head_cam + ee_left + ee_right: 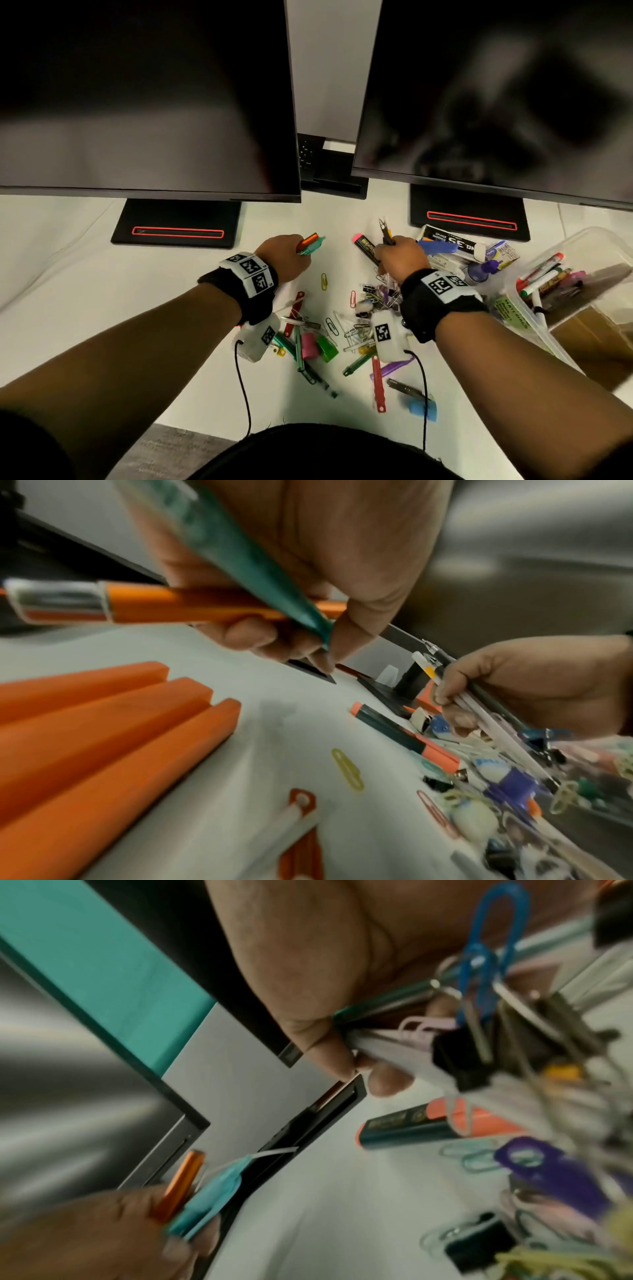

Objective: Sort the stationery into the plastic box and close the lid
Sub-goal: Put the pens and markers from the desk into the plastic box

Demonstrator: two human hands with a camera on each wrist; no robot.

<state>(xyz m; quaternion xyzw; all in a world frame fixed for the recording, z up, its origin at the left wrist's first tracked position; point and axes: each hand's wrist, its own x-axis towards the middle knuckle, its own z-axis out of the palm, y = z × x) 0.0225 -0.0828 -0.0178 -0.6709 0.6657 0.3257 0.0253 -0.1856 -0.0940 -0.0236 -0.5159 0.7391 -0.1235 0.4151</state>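
left hand (286, 257) grips orange and teal pens (310, 243) | right hand (400, 257) grips pens, gathering | box (582, 246) at 3 o'clock, lid off

orange pen (150, 607), teal pen (240, 558), yellow paper clip (323, 281), black highlighter (407, 1130) capped in pink, purple glue bottle (481, 270), white table (102, 274), black-and-white tags on wristbands (251, 274)
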